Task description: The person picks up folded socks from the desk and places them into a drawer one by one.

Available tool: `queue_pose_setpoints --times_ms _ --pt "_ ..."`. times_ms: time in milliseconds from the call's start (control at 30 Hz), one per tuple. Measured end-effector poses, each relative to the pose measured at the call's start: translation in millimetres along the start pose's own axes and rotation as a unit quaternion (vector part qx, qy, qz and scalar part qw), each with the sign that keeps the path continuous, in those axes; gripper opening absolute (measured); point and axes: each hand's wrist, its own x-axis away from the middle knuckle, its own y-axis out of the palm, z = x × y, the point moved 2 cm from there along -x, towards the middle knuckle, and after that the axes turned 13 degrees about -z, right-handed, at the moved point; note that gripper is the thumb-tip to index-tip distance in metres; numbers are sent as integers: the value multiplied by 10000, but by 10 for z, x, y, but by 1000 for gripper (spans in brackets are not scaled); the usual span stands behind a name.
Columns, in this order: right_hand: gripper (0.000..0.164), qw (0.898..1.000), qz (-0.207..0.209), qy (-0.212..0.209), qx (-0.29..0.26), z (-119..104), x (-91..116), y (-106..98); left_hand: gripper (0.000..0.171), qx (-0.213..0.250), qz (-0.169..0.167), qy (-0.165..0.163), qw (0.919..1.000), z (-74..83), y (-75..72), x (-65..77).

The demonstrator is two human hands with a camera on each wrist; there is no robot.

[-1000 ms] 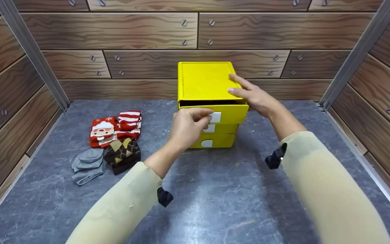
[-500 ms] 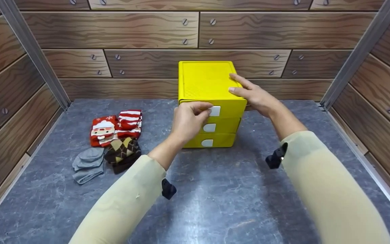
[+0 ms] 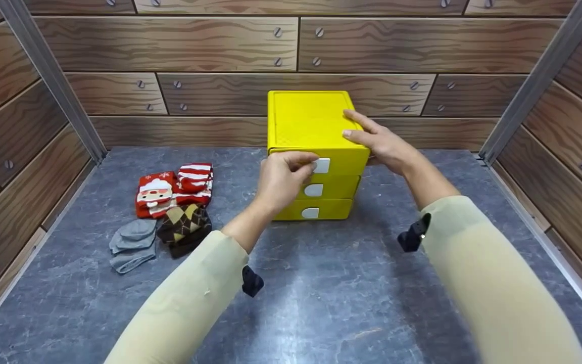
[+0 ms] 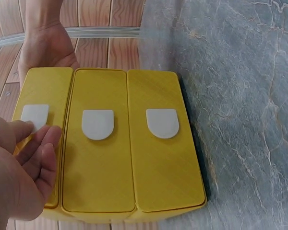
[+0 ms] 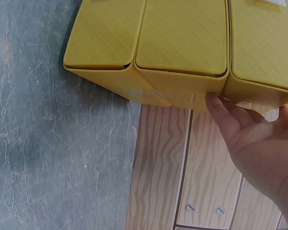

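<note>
A yellow three-drawer box (image 3: pixel 308 119) stands at the back of the table, its drawers all pushed in. My left hand (image 3: pixel 280 182) pinches the white pull tab (image 3: pixel 323 165) on the top drawer between thumb and fingers. From the left wrist view, that tab (image 4: pixel 34 115) is partly covered by the fingertips, and the two lower tabs stand free. My right hand (image 3: pixel 384 146) rests against the box's upper right edge, two extended digits on the top. In the right wrist view, the right hand (image 5: pixel 259 143) touches the side of the box with its fingers.
Left of the box lie folded socks: a red pair with a Santa face (image 3: pixel 155 196), a brown argyle pair (image 3: pixel 185 230) and a grey pair (image 3: pixel 133 245). Wood-patterned walls (image 3: pixel 170 45) enclose the grey marbled table (image 3: pixel 311 303) at the back and sides.
The top drawer, slightly out one second ago, has slid fully into the box with my left hand on its tab. My right hand has kept its place on the box.
</note>
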Motion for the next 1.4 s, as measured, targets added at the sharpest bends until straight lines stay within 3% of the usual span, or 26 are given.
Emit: queue_pose_setpoints --times_ms 333,600,767,967,1133,1400 --pt "75 9991 163 -265 302 -31 -25 -4 21 -128 83 220 9996 -33 -18 157" --pt "65 9907 408 -724 1081 -20 92 -33 23 -303 -287 219 9989 -186 -7 240" --pt "68 9848 482 -938 1379 64 152 24 27 -363 -532 56 9979 -368 24 243" --pt "79 9755 733 -996 1818 181 167 168 30 -82 -684 -205 9974 -537 80 217" --pt "70 9699 1017 -1092 1926 252 144 235 30 74 -717 -400 9966 -582 106 192" --pt "59 9669 1288 -1369 1724 267 128 294 27 177 -633 -421 9969 -585 168 112"
